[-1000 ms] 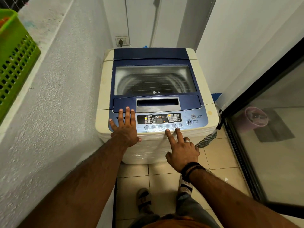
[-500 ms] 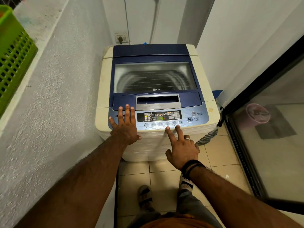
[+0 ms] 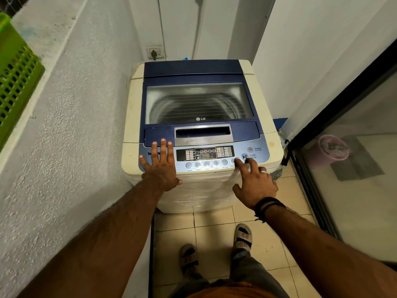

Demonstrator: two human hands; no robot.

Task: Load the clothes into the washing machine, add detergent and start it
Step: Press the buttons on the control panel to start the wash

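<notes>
The washing machine (image 3: 202,130) fills the middle of the frame, a top-loader standing on the tiled floor (image 3: 217,226) in a narrow corner, between the rough white wall (image 3: 71,147) on the left and a glass door (image 3: 354,179) at the right edge. Its long axis runs up the frame, from the front face at the centre back to the hinge end near the wall socket (image 3: 155,53) at the upper middle; the front points down the frame, toward the person. The lid (image 3: 198,100) lies shut and flat, and the drum shows dimly through its window; whether clothes are inside I cannot tell.

Loading and detergent appear done, judging by the closed lid, so the step in hand looks like setting the program and starting the wash. The control panel (image 3: 204,157) crosses the machine's near edge, just below centre, with its display lit.

The left hand (image 3: 160,166) rests flat on the panel's left end, fingers straight and spread, holding nothing. The right hand (image 3: 254,182), at the panel's right end, holds nothing either: its index finger is stretched to the last round button of the lower row, the others loosely bent.

The start/pause button (image 3: 244,156) sits just beside that fingertip, up and to the right. The next move likely calls for a small shift onto it and one firm press.
</notes>
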